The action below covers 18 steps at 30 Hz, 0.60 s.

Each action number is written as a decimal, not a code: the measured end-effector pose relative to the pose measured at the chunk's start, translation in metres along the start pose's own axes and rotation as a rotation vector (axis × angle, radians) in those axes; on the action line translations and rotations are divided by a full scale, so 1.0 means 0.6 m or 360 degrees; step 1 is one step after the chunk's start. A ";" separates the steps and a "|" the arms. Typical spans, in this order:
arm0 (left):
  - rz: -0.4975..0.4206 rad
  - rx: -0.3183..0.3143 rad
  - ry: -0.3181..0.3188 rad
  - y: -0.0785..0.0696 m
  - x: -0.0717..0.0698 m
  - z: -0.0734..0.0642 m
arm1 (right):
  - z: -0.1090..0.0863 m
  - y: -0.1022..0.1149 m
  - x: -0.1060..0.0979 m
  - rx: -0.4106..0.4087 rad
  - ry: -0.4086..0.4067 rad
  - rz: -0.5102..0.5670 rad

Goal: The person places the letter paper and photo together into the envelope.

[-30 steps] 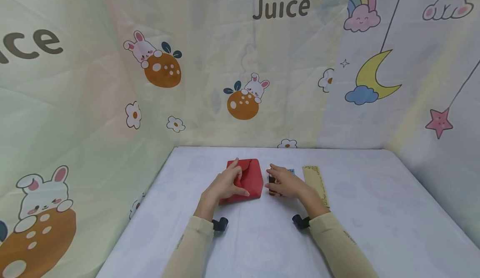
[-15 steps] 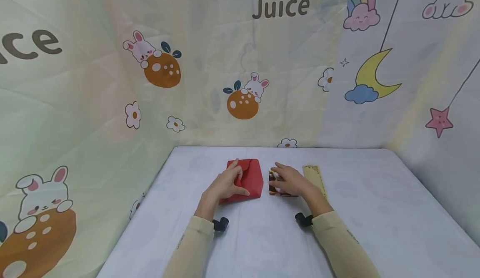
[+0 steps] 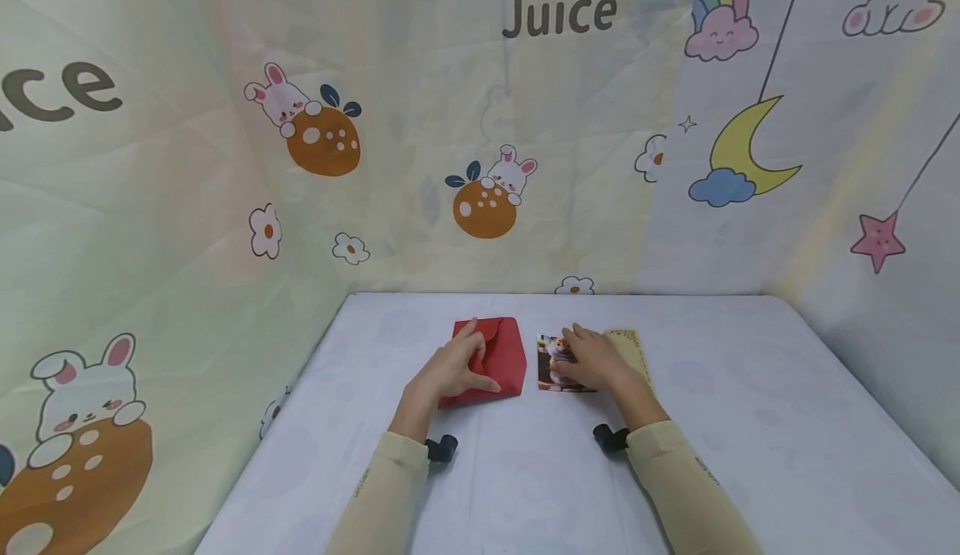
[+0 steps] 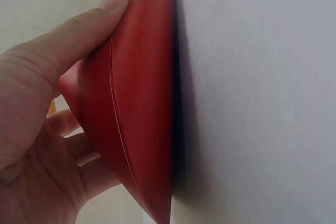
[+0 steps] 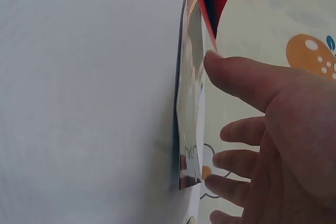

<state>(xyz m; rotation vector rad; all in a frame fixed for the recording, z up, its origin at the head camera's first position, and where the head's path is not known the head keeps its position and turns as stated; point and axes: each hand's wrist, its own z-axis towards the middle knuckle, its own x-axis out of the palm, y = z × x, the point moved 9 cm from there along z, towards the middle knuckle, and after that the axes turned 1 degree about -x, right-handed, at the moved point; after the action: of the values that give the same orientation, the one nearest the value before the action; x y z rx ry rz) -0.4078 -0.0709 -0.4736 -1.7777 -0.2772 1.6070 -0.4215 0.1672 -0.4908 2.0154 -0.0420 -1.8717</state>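
Observation:
My left hand [image 3: 450,365] holds a red paper envelope [image 3: 507,363] that lies on the table, left of centre. In the left wrist view its thumb lies on the red paper [image 4: 144,87], which bulges up from the cloth, and the other fingers are curled at the far side. My right hand [image 3: 600,362] hovers with loosely bent fingers over a glossy photo card [image 3: 550,373] showing a small furry animal. In the right wrist view the card [image 5: 189,98] lies slightly bowed on the cloth, with the thumb close to its upper face. The hand covers the card's right part.
Right of the card lies a yellow strip [image 3: 628,345] with a patterned border, partly behind the right hand. A white cloth covers the table [image 3: 525,488]. Printed curtains [image 3: 405,122] stand at the back and sides.
My right hand has shifted right across the photo card, uncovering its left part and the animal picture. The left hand and the envelope have stayed in place.

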 end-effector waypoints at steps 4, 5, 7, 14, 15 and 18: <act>0.0000 0.0007 0.0001 -0.001 0.000 -0.001 | 0.000 -0.003 0.002 0.0017 0.0019 -0.0003; -0.0001 0.0007 0.0001 -0.001 0.000 -0.001 | 0.000 -0.004 0.003 0.0027 0.0025 0.0000; -0.0003 0.0006 0.0001 -0.001 0.000 -0.001 | -0.001 -0.004 0.004 0.0043 0.0038 -0.0001; 0.0010 -0.0007 0.0005 -0.001 -0.001 -0.002 | 0.002 -0.009 0.007 0.0075 0.0045 0.0004; 0.0011 -0.0006 0.0006 -0.001 -0.001 -0.002 | 0.002 -0.010 0.007 0.0078 0.0043 0.0003; 0.0009 -0.0007 0.0011 -0.001 -0.001 -0.003 | 0.001 -0.013 0.007 0.0095 0.0041 0.0004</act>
<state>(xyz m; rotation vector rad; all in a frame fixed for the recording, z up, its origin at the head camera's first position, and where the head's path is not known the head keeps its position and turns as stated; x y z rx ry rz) -0.4059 -0.0712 -0.4728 -1.7888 -0.2730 1.6050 -0.4235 0.1728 -0.4974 2.0781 -0.0943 -1.8634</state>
